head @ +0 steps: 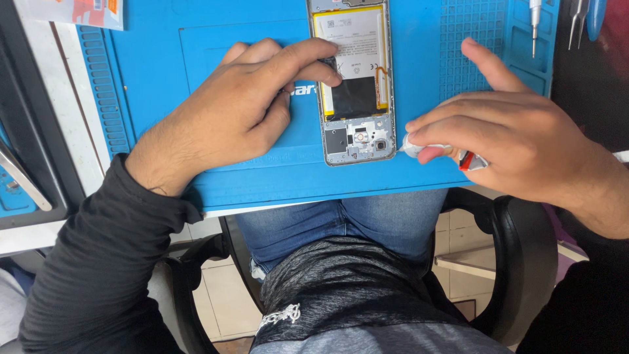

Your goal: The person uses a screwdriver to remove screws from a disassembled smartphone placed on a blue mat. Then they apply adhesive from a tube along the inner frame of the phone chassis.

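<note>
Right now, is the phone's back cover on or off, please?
Off: the phone lies opened on the blue mat, battery and circuit board exposed.

White table (77, 124), edge facing the person, mostly covered by a blue silicone repair mat (196, 78) with ribbed slots along its left side and a grid of small cells at upper right. Opened smartphone (356, 85) lies flat on the mat's centre, back cover off, battery and circuit board showing, long axis pointing away from the person. Screwdriver (535, 19) and tweezers (578, 19) sit in the mat's top-right tray compartments. White card with orange print (72, 12) at upper left, overlapping the mat's corner. Dark tray edge (26, 131) at far left.
</note>
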Demonstrator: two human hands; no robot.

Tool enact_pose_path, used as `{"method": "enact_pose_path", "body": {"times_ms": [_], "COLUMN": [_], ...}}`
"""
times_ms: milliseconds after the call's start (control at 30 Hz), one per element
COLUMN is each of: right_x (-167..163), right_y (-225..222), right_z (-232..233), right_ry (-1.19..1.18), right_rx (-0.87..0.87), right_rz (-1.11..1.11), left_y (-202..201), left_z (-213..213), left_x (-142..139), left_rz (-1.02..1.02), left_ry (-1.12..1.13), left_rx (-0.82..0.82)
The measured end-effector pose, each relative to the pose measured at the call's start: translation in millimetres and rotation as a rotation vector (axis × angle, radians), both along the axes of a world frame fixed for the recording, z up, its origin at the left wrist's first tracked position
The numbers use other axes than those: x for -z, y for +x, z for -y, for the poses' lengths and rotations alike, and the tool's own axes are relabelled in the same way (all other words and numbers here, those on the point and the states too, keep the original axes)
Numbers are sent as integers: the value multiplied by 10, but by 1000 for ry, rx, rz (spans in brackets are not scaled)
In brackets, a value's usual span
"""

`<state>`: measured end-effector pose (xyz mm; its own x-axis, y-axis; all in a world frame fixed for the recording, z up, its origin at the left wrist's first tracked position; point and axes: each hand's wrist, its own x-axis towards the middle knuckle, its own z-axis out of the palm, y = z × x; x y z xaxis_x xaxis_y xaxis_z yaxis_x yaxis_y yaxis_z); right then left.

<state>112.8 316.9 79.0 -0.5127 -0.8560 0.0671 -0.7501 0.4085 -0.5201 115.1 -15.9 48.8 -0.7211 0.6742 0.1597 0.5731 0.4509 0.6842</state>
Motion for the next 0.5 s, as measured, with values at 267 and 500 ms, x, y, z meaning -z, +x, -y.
{"method": "enact_pose_path", "body": {"times_ms": [267,500], "right_x": [26,323], "right_y": [-3,95], "right_z": [-323,-846], "right_ry": [-124,-548], "right_rx": [192,374], "right_rz": [-44,-11], "left_y": [49,345], "left_z": [3,-799], "left_x": [-23,19], "left_rz": [-40,-195], "left_ry": [47,192], "left_rx": [-51,-5]}}
